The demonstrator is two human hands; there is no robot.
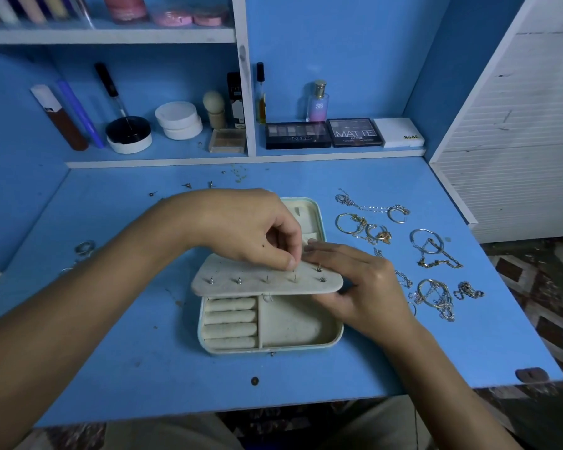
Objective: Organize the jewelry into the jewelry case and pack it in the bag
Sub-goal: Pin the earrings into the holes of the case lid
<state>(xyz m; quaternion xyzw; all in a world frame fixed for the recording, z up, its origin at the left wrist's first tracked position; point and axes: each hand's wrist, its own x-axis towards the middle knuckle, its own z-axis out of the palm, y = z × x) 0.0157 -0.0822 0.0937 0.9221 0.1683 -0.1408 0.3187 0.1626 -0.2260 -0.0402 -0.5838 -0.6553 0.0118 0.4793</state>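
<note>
- Far left of the desk (111, 368): a couple of rings (85, 247) lie loose, well apart from the case. Small studs (186, 185) are scattered near the back edge. None of these are stowed yet.
- My left hand (241, 228) is over the earring panel (267, 277), thumb and fingertips pinched on what looks like an earring post. It's too small to be sure the post is actually in the pinch.
- The jewelry case (270, 323) sits open mid-desk, lid back. The panel is folded forward and tilted over the base. Several studs are already seated in its holes, in a row along the near edge.
- The ring rolls (229, 323) and the open compartment (293, 323) beside them look bare. My read: earrings mostly done, rings and chains not started.
- My right hand (361, 287) is steadying the panel from the right, fingers laid along its top, thumb hidden under the edge. It's more a brace than a clench.
- Right of the case: bangles, hoops and chains (433, 251) are spread in loose clusters, some tangled. That's the bulk of what's left.
- No bag in view, so the pack step is pending.
- Surroundings: blue laminate desk, scuffed and speckled with debris. Blue cubby shelves behind hold makeup palettes (298, 135), jars and a perfume bottle (318, 102). A white slatted panel is on the far right. Lighting is dim.
</note>
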